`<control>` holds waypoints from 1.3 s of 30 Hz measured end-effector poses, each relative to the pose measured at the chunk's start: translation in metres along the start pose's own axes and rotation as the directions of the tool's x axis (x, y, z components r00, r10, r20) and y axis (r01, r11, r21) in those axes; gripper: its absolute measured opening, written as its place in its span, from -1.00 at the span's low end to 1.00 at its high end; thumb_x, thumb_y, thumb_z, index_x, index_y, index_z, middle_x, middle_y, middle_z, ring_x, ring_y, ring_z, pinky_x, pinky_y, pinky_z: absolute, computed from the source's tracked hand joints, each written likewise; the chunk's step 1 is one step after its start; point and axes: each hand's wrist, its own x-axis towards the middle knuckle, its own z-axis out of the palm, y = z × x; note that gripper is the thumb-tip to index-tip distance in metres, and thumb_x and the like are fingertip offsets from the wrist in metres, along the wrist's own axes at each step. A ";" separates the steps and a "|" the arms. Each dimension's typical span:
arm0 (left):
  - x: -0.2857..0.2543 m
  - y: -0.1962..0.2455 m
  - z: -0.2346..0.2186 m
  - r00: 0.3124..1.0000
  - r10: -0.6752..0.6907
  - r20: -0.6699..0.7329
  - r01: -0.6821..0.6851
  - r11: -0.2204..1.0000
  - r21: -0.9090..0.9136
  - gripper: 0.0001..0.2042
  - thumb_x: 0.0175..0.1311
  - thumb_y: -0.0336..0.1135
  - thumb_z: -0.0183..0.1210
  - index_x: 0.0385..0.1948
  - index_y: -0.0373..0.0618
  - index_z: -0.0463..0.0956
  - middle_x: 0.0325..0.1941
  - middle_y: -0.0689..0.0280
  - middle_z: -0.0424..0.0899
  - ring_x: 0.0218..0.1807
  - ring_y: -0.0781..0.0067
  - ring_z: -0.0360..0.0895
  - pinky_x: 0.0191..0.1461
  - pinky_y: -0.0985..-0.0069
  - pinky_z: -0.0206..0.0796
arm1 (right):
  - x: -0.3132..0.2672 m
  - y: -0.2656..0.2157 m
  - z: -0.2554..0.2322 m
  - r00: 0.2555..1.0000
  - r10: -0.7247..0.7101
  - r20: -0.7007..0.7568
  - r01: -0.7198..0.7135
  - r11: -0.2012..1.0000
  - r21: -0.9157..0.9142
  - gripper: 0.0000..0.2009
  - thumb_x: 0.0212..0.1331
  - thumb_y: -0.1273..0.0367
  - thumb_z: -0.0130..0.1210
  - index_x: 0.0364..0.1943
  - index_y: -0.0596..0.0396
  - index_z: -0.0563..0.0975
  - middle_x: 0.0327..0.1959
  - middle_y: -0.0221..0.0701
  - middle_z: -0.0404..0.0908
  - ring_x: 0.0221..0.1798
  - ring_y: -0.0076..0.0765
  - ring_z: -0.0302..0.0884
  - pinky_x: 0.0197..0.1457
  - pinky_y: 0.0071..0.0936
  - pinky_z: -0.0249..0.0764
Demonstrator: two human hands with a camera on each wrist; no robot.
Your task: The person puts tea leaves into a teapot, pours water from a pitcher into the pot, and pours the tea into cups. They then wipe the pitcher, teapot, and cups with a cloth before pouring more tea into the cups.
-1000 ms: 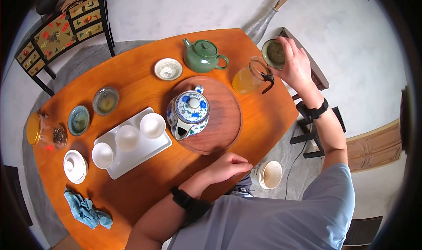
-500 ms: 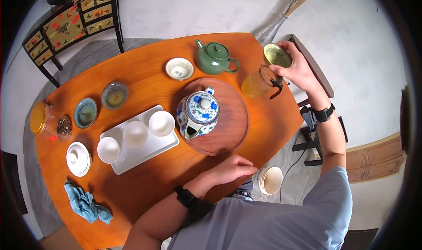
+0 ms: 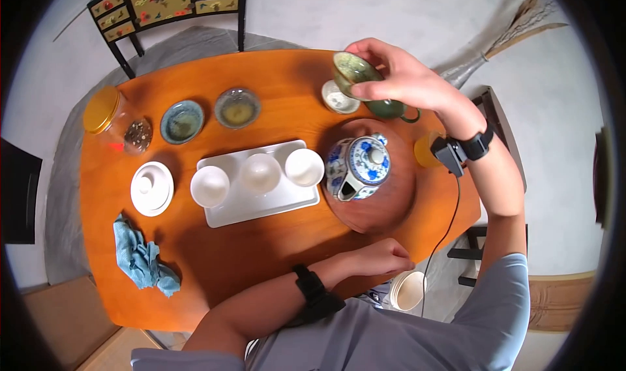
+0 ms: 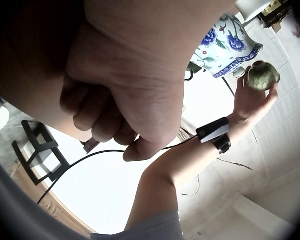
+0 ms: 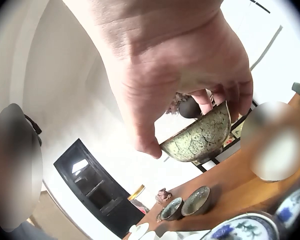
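Holding a cup [image 3: 350, 71] in the right hand [image 3: 398, 77], above the table [image 3: 261, 253].
Resting the left hand [image 3: 375, 257] fisted, gripping nothing; showing no liquid inside the cup.

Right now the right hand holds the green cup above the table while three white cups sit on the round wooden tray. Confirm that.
Wrong tray. The head view shows the three white cups on the white rectangular tray; the round wooden tray carries the blue-and-white teapot. The right hand does hold the green cup above the table.
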 end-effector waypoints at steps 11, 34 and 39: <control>0.001 -0.004 0.000 0.999 0.020 -0.038 -0.018 0.999 0.046 -0.65 0.42 -0.12 0.25 -0.54 -0.16 0.60 -0.60 0.59 0.34 -0.50 0.73 0.18 -0.43 0.47 0.04 | 0.090 0.000 0.063 0.982 0.039 0.184 0.054 0.880 -0.471 -0.24 -0.09 0.10 0.47 0.16 0.37 0.50 -0.11 -0.04 0.71 -0.03 -0.09 0.69 0.08 -0.32 0.58; 0.009 -0.012 0.002 0.999 -0.036 -0.024 0.036 0.999 -0.011 -0.69 0.41 -0.13 0.27 -0.26 -0.25 0.76 -0.49 0.54 0.59 -0.41 0.73 0.38 -0.31 0.56 0.23 | 0.119 -0.026 0.105 0.854 -0.156 0.496 0.441 0.721 -0.534 -0.01 -0.06 0.11 0.54 0.48 0.17 0.27 0.44 0.02 0.37 0.53 0.12 0.24 0.55 -0.15 0.26; 0.008 -0.012 0.001 0.999 -0.048 -0.019 0.048 0.999 -0.007 -0.68 0.40 -0.13 0.27 -0.22 -0.28 0.77 -0.46 0.51 0.62 -0.40 0.71 0.42 -0.30 0.56 0.26 | 0.131 -0.027 0.123 0.812 -0.191 0.551 0.495 0.726 -0.477 -0.02 -0.10 0.19 0.56 0.48 0.09 0.27 0.34 -0.09 0.45 0.46 0.13 0.31 0.50 -0.13 0.32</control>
